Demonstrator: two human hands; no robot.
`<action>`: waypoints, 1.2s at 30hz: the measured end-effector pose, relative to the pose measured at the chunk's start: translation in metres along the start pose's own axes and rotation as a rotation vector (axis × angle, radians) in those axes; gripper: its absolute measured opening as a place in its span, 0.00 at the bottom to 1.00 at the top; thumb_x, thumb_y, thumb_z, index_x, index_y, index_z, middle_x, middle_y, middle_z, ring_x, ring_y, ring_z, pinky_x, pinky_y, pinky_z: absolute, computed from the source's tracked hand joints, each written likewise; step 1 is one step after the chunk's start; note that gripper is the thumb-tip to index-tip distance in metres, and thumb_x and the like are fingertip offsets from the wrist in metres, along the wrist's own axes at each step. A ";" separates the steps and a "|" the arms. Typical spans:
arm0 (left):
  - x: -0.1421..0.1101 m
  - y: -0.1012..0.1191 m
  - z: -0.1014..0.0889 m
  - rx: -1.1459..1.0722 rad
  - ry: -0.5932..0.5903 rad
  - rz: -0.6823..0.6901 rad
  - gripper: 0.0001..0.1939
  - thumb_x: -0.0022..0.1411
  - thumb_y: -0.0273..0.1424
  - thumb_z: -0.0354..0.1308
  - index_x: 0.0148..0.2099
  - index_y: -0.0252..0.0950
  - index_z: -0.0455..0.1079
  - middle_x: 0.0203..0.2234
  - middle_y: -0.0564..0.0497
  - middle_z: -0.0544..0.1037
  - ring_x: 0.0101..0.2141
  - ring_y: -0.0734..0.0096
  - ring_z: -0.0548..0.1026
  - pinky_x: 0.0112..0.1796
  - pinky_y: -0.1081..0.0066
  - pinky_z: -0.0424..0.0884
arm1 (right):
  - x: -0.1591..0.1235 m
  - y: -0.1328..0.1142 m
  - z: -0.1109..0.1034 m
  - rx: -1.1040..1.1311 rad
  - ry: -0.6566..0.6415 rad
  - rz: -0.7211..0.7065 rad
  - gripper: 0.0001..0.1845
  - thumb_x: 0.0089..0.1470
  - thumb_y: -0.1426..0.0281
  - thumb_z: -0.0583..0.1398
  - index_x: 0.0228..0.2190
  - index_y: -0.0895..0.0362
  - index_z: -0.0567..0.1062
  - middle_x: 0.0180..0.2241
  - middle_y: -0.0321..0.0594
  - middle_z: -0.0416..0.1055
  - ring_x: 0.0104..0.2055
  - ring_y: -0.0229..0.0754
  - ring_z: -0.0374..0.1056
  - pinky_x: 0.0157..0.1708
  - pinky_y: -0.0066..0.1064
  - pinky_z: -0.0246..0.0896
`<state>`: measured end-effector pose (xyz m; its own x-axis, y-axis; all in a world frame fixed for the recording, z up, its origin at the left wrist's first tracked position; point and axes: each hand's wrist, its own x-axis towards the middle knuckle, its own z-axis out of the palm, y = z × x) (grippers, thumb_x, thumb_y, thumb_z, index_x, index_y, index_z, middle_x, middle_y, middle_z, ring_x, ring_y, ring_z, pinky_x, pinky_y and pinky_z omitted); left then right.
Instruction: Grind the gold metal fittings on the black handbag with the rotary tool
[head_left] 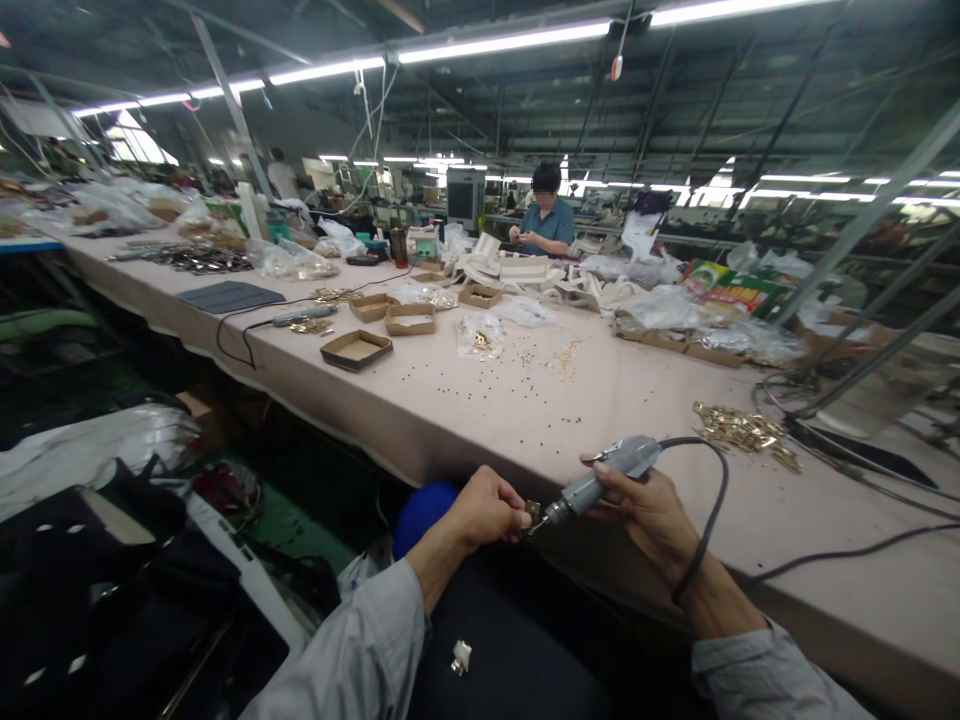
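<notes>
My right hand (pixel 651 512) is wrapped round a grey electric screwdriver (pixel 607 472) whose black cable loops over my wrist. The tool's tip points left and touches a small brass fitting (pixel 532 512). That fitting is pinched in the fingers of my left hand (pixel 484 510), held in front of the near edge of the long pink table (pixel 465 400). A small pale metal piece (pixel 460 656) lies on my dark lap below.
A pile of brass parts (pixel 742 430) lies on the table to the right, and loose screws are scattered mid-table. Several shallow cardboard trays (pixel 357 350) and a second screwdriver (pixel 304 316) stand further left. A person in blue (pixel 546 218) works at the far end. Dark bags (pixel 90 570) fill the left floor.
</notes>
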<state>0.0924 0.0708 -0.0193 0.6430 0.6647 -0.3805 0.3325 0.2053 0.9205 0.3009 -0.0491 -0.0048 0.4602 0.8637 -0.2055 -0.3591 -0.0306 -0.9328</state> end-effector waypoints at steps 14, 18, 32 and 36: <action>-0.001 0.000 -0.004 -0.019 -0.011 -0.021 0.06 0.45 0.17 0.64 0.21 0.30 0.77 0.11 0.53 0.73 0.16 0.73 0.72 0.22 0.73 0.68 | 0.000 0.006 0.001 -0.001 0.021 -0.064 0.29 0.44 0.60 0.78 0.45 0.60 0.81 0.41 0.55 0.83 0.42 0.64 0.81 0.35 0.49 0.81; -0.003 0.002 -0.004 -0.019 -0.022 -0.012 0.05 0.43 0.17 0.65 0.21 0.30 0.77 0.12 0.52 0.74 0.16 0.73 0.72 0.21 0.73 0.68 | 0.000 0.005 0.002 0.009 0.021 -0.070 0.29 0.45 0.61 0.78 0.46 0.60 0.80 0.40 0.53 0.83 0.42 0.64 0.81 0.35 0.50 0.82; 0.002 -0.003 -0.006 -0.018 -0.078 0.019 0.06 0.37 0.16 0.66 0.20 0.30 0.77 0.13 0.53 0.74 0.17 0.73 0.72 0.23 0.73 0.68 | -0.006 0.001 0.006 0.006 0.031 -0.088 0.27 0.43 0.63 0.79 0.43 0.60 0.80 0.46 0.53 0.81 0.42 0.64 0.81 0.35 0.50 0.82; 0.004 -0.005 -0.006 -0.016 -0.090 0.026 0.06 0.36 0.17 0.66 0.21 0.30 0.78 0.13 0.52 0.74 0.18 0.73 0.72 0.23 0.72 0.68 | -0.005 0.002 0.005 0.006 0.032 -0.083 0.28 0.43 0.62 0.79 0.44 0.60 0.80 0.42 0.52 0.82 0.42 0.64 0.81 0.34 0.50 0.82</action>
<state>0.0891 0.0764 -0.0246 0.7108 0.6029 -0.3622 0.3040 0.2010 0.9312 0.2938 -0.0506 -0.0045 0.5143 0.8466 -0.1369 -0.3235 0.0437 -0.9452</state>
